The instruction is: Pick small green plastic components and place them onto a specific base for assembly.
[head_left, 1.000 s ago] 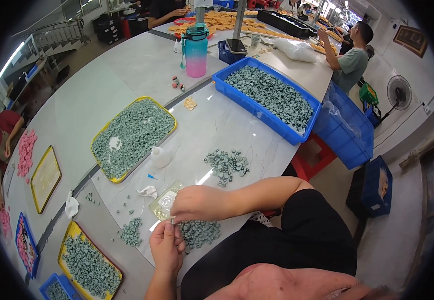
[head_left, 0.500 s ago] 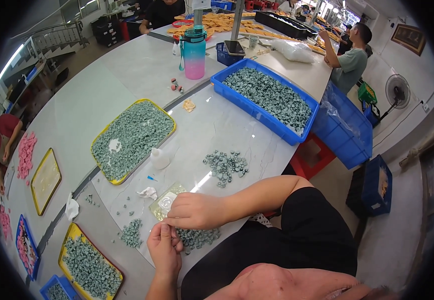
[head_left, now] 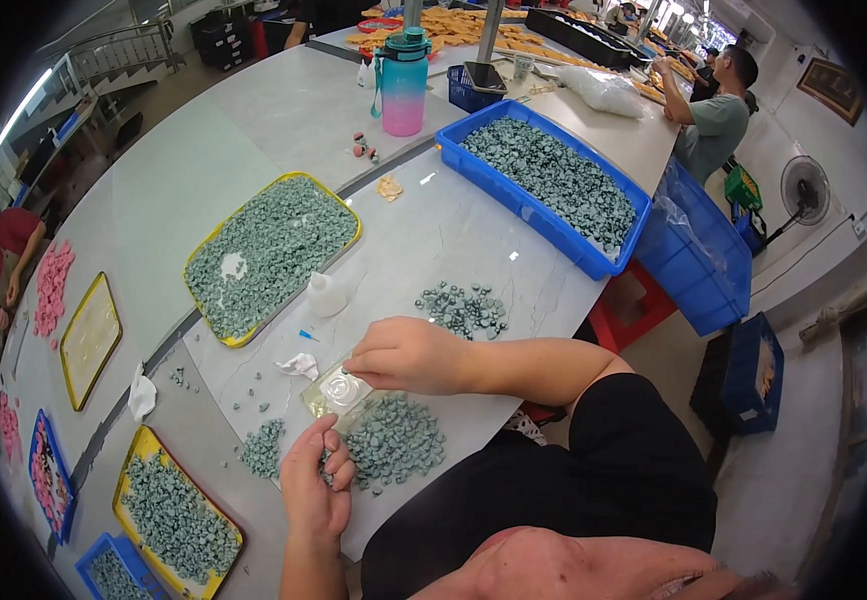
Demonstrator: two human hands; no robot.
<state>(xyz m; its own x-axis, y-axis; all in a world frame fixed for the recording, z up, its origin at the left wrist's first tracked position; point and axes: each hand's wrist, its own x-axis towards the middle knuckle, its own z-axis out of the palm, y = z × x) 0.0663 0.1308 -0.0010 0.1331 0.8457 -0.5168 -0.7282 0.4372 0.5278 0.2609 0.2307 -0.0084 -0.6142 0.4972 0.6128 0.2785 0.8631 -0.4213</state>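
My right hand [head_left: 406, 355] reaches across from the right, its fingertips pinched just above a small clear plastic packet [head_left: 336, 392] lying on the white table [head_left: 454, 240]. My left hand [head_left: 316, 483] is curled near the table's front edge, holding small grey-green pieces, right beside a heap of the same pieces [head_left: 395, 438]. A smaller heap [head_left: 263, 449] lies to the left of that hand. Another cluster of darker pieces [head_left: 464, 309] sits beyond my right wrist.
A yellow tray [head_left: 216, 243] and a blue bin [head_left: 622, 252] hold many grey-green pieces. A small white bottle [head_left: 326, 295] stands by the tray, a pink-teal bottle [head_left: 404, 85] farther back. More trays [head_left: 176, 510] lie at left. Another person [head_left: 716, 110] works at far right.
My right hand has shifted slightly right and up off the packet area; my left hand has stayed by the front heap.
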